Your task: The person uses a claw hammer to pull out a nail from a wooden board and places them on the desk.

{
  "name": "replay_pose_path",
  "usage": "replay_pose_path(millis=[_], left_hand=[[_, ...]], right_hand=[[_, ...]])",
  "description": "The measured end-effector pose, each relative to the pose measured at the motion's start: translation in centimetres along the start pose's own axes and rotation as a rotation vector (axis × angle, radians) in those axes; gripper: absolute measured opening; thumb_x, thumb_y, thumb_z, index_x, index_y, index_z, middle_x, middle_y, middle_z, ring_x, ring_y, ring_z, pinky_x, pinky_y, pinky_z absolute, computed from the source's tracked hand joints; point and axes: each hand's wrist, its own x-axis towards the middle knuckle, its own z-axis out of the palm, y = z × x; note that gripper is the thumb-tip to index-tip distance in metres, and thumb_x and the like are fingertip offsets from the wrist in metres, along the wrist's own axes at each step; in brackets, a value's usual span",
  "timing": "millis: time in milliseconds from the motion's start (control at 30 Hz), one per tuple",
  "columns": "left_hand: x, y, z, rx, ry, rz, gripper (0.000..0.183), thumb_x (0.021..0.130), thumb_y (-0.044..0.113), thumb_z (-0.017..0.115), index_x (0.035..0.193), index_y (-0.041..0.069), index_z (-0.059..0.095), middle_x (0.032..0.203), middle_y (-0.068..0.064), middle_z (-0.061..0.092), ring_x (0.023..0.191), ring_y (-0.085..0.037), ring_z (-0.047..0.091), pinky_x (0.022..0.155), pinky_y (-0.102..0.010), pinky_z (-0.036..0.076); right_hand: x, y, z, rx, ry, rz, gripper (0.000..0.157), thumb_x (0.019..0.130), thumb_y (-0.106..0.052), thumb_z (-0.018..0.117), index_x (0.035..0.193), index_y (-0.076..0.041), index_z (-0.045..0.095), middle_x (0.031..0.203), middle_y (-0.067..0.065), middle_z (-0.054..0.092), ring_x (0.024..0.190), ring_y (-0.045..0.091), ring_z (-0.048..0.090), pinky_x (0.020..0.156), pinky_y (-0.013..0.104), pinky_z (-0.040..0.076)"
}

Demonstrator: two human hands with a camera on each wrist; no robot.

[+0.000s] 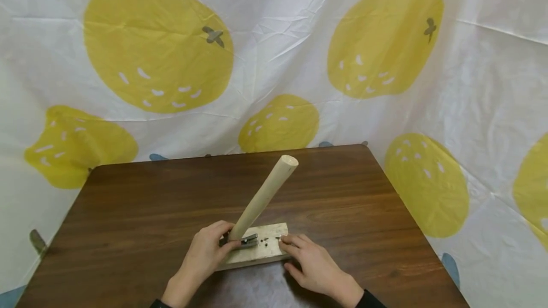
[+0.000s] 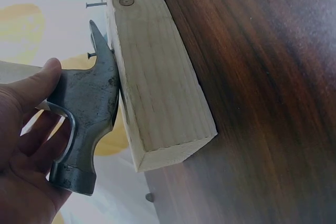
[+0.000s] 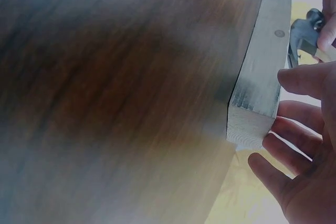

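Observation:
A claw hammer (image 2: 79,103) lies with its head on a wooden block (image 1: 270,251), the pale handle (image 1: 265,196) slanting up to the right in the head view. My left hand (image 1: 207,248) grips it low, by the head, thumb on one side and fingers on the other. Beside the claw a nail (image 2: 91,55) sticks out of the block, and further along stand two more nails (image 2: 96,4). My right hand (image 1: 310,263) rests at the block's right end with fingers loosely spread; its thumb (image 3: 302,80) is at the block's edge.
The block lies near the front of a brown wood-grain table (image 1: 171,198). Behind and beside the table hangs a white cloth (image 1: 274,61) printed with yellow lemons. A round dark knot (image 2: 126,1) shows on the block's side.

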Motion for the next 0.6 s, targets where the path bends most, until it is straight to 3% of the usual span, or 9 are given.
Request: replay_pose_path(millis=[233, 600], left_hand=[[-0.24, 0.04, -0.23, 0.033, 0.008, -0.01, 0.032, 0.07, 0.012, 0.094, 0.097, 0.015, 0.077, 0.09, 0.009, 0.069, 0.085, -0.015, 0.071, 0.074, -0.036, 0.059], [-0.42, -0.4, -0.81, -0.026, 0.033, -0.001, 0.028, 0.07, 0.008, 0.094, 0.091, 0.013, 0.077, 0.085, 0.01, 0.068, 0.078, -0.014, 0.068, 0.066, -0.032, 0.057]], right_hand=[[0.25, -0.11, -0.12, 0.009, -0.008, 0.017, 0.043, 0.1, -0.02, 0.071, 0.139, -0.007, 0.063, 0.142, 0.006, 0.058, 0.123, 0.022, 0.057, 0.087, 0.034, 0.058], [0.38, -0.29, -0.13, -0.008, 0.046, 0.001, 0.038, 0.098, -0.018, 0.072, 0.133, -0.006, 0.067, 0.136, 0.006, 0.061, 0.12, 0.021, 0.059, 0.085, 0.034, 0.058]])
